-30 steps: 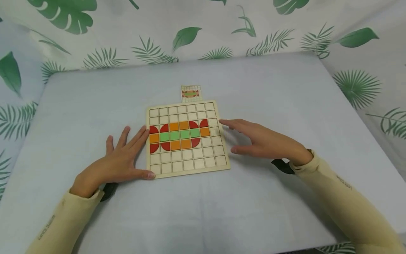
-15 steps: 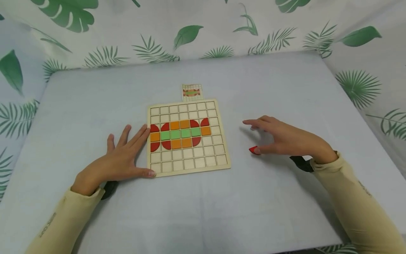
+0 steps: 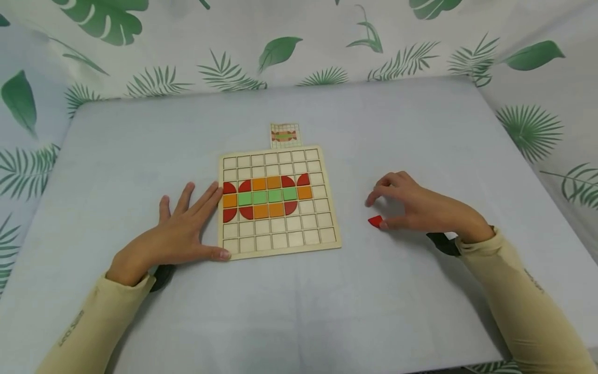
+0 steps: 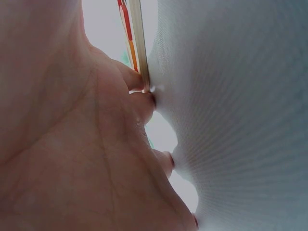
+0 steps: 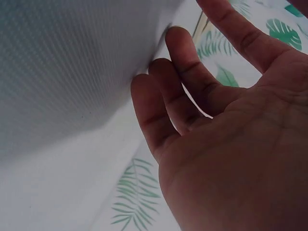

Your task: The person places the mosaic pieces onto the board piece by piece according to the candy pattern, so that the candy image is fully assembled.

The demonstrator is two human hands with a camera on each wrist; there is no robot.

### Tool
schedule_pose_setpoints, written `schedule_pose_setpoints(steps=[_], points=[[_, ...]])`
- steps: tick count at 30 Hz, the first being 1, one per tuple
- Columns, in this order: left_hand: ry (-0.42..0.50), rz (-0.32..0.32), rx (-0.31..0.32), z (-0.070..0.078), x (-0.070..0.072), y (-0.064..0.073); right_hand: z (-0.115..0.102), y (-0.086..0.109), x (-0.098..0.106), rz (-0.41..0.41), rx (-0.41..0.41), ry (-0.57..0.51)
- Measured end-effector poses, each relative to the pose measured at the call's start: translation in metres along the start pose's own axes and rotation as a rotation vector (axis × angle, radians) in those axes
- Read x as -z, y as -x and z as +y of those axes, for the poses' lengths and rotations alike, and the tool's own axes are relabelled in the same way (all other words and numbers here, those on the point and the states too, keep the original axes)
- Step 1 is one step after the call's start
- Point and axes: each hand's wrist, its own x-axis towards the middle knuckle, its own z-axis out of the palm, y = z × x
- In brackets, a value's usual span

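Note:
A wooden grid board (image 3: 278, 240) lies on the table, with red quarter-circle, orange square and green square tiles across its middle rows. My left hand (image 3: 175, 239) is spread flat at the board's left side, index and middle fingertips against the edge and thumb on the near left corner. In the left wrist view, the board's edge (image 4: 139, 43) meets those fingertips. To the right of the board, a loose red quarter-circle tile (image 3: 375, 222) lies at the thumb tip of my right hand (image 3: 416, 208). That hand's fingers are bent, with a gap between index finger and tile.
A small pattern card (image 3: 286, 136) with a matching striped design touches or nearly touches the board's far edge. The pale cloth-covered table (image 3: 299, 306) extends around the board. Behind it hangs a white curtain (image 3: 322, 47) printed with green leaves.
My right hand has moved right, away from the board's edge. The loose red tile has come into view at its thumb. Its index finger has since bent downward. My left hand stays in place.

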Motion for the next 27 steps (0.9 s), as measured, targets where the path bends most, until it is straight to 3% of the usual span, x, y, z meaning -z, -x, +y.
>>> schedule_pose_setpoints(steps=[8,14,19,22,27], points=[[-0.009,0.001,-0.004,0.000,0.000,0.000,-0.003,-0.006,-0.006,0.015,0.039,0.060],[-0.009,-0.001,0.017,0.001,0.000,0.000,-0.010,-0.026,0.002,-0.037,0.092,0.122],[0.001,-0.003,0.007,0.000,0.000,0.000,-0.020,-0.044,0.010,-0.107,0.002,0.089],[0.005,-0.006,-0.002,0.000,0.000,-0.001,-0.025,-0.052,0.014,-0.087,-0.023,0.046],[-0.003,-0.005,0.007,0.000,0.000,-0.001,-0.031,-0.066,0.014,0.001,0.017,-0.026]])
